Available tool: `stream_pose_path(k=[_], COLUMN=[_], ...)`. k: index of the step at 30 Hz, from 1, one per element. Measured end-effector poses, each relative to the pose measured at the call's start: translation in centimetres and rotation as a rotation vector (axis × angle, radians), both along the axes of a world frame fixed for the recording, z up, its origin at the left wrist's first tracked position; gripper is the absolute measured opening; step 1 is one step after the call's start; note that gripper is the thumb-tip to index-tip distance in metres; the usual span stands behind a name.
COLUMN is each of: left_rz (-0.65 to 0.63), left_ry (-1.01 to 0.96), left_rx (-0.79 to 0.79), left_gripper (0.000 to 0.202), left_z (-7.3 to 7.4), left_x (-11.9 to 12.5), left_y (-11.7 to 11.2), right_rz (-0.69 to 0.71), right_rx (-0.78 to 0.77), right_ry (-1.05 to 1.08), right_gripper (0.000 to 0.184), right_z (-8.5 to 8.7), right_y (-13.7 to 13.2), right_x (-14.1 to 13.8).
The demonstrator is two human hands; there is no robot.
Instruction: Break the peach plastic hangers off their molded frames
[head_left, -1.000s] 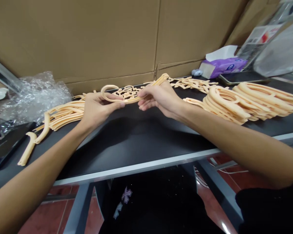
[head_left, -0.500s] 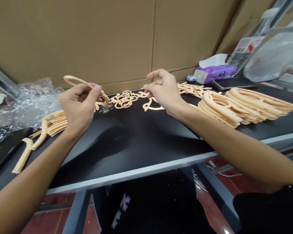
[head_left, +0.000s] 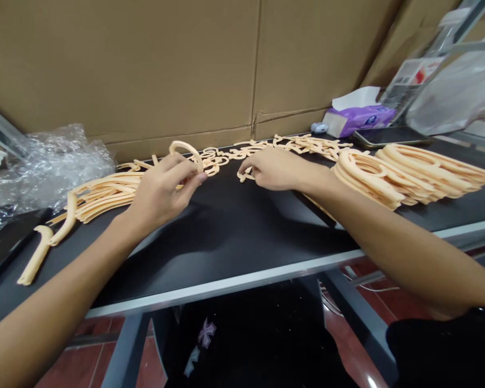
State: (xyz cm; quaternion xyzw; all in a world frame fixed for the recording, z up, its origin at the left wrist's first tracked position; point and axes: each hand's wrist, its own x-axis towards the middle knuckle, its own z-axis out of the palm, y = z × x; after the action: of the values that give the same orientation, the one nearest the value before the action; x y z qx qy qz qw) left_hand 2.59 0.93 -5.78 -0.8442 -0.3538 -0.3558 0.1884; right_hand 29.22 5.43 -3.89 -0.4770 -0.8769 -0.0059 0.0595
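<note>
My left hand [head_left: 161,188] pinches a thin peach-coloured curved plastic strip [head_left: 185,147] just above the black table [head_left: 226,237]. My right hand [head_left: 277,168] rests palm down on the table, its fingers closed on a small peach offcut [head_left: 244,175]. Behind both hands lies a scatter of small peach scraps [head_left: 291,144]. A pile of long curved peach strips [head_left: 105,194] lies left of my left hand. Stacked peach oval frames [head_left: 408,172] sit to the right of my right arm.
A cardboard wall [head_left: 186,64] stands behind the table. Crumpled clear plastic [head_left: 52,167] and a dark phone [head_left: 4,245] lie at the far left. A purple tissue pack [head_left: 359,116], another phone [head_left: 392,137] and a plastic bag [head_left: 456,91] are at the back right.
My hands pulled apart from one piece; the left lifted the curved strip away, then lowered it toward the table. The right hand dropped flat onto the small offcut.
</note>
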Motion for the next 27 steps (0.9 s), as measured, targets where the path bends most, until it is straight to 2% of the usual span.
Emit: stream_pose_path(k=[4,9,14,20,24,27], left_rz=[-0.018,-0.035,-0.104,-0.079,-0.021,0.044], left_ry=[0.090,0.134,0.170,0.216,0.230,0.147], left_rx=[-0.138,-0.217,-0.189,-0.097,-0.061,-0.024], left_gripper=[0.031,0.033,0.031,0.032,0.033,0.033], left_z=[-1.0,-2.2,-2.7,-3.0,-2.2,-0.1], left_x=[0.2,0.2,0.1,0.4,0.4,-0.8], left_y=[-0.1,0.2,0.5,0.1,-0.2,0.0], right_rz=[0.073,0.035,0.050,0.118,0.157,0.217], right_rx=[-0.037,-0.009,0.089,0.065,0.044,0.077], right_ry=[-0.014,-0.046,-0.084,-0.196,-0.166,-0.092], right_gripper=[0.054,0.049,0.046,0.043,0.036,0.040], right_z=[-0.1,0.2,-0.1,0.0,0.8,1.0], right_y=[-0.1,-0.6,-1.0,-1.0,-0.2,0.6], right_x=[-0.2,-0.4,-1.1,-3.4,-5.5,-7.5])
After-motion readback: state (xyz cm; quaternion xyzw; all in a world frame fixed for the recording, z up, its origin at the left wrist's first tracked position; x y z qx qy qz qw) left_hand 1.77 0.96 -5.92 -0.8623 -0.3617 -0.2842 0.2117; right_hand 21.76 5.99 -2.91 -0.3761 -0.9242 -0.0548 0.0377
